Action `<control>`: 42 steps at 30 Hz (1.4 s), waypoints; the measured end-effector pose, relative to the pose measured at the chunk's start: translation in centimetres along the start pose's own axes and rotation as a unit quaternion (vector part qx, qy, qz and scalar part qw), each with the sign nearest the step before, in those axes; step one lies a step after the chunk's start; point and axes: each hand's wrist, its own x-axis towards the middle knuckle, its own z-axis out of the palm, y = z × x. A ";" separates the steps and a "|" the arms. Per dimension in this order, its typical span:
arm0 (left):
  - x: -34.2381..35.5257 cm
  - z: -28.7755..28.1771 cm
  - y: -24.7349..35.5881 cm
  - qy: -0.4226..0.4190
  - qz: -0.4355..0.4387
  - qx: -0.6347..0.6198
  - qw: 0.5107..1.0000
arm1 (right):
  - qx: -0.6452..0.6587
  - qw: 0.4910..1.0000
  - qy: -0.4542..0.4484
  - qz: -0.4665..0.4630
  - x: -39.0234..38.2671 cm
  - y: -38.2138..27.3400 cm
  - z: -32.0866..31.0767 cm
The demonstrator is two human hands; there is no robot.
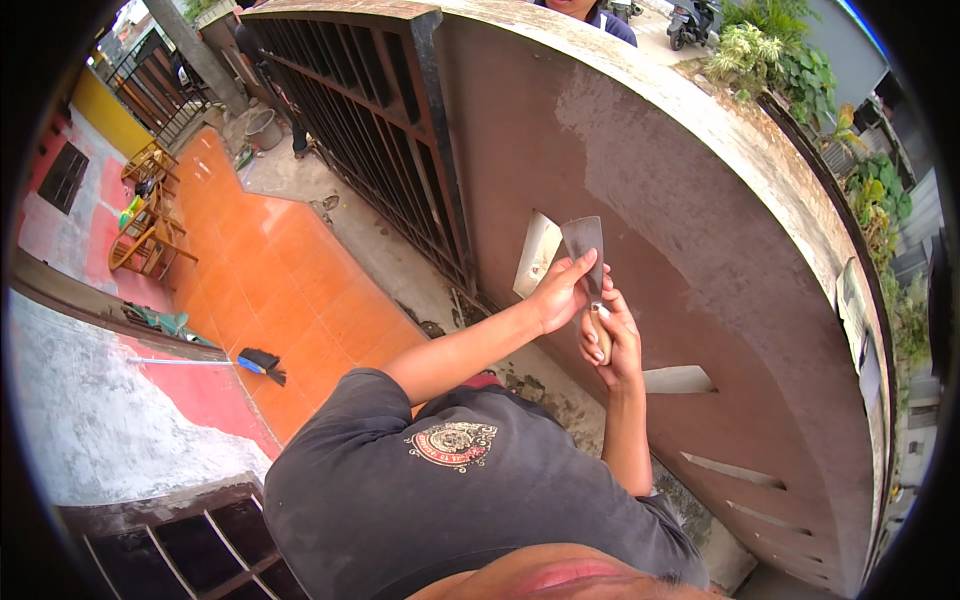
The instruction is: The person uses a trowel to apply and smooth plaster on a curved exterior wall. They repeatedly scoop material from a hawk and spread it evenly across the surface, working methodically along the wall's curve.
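Observation:
My right hand point(612, 345) is wrapped around the wooden handle of a putty knife point(584, 243), whose flat metal blade points up against a brown painted wall point(700, 230). My left hand point(558, 296) pinches the lower part of the blade, just above the handle. A pale slanted slot point(537, 255) in the wall lies just left of the blade. More pale slots point(678, 380) run down the wall below my right hand.
A black barred metal gate point(370, 110) joins the wall on the left. Orange floor tiles point(270, 270) hold a blue-headed broom point(262, 362) and wooden chairs point(148, 235). Another person point(590, 10), a motorbike point(690, 20) and plants point(770, 55) are beyond the wall top.

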 end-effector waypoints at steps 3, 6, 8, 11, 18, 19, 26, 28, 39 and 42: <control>0.6 0.0 0.7 0.035 0.003 0.010 0.999 | 0.021 1.000 -0.005 0.000 0.9 0.6 0.4; 1.1 0.1 1.3 0.065 -0.011 0.016 0.998 | 0.060 0.998 0.010 0.000 1.8 1.4 1.1; 1.4 0.2 1.6 0.085 -0.013 0.024 0.996 | 0.076 0.997 0.022 -0.002 2.3 1.6 1.6; 1.8 0.1 1.8 0.099 -0.003 0.046 0.994 | 0.087 0.995 0.039 -0.006 2.8 2.1 2.1; 3.1 -1.2 1.9 0.086 0.020 0.076 0.993 | 0.112 0.992 0.053 -0.036 3.7 3.9 1.5; 3.2 -1.2 1.9 0.085 0.023 0.067 0.994 | 0.110 0.991 0.057 -0.041 3.9 4.0 1.3; 4.8 -0.2 2.9 0.127 0.029 0.110 0.985 | 0.096 0.991 0.078 -0.044 5.6 3.2 1.1; 5.6 0.0 3.3 0.132 0.028 0.111 0.985 | 0.096 0.992 0.071 -0.046 6.3 2.5 1.0; 7.6 1.9 6.4 0.106 0.068 0.186 0.974 | 0.088 0.989 0.058 -0.108 8.2 1.1 2.9; 7.0 3.1 6.8 0.132 0.063 0.213 0.966 | 0.129 0.985 0.074 -0.091 8.0 1.0 3.8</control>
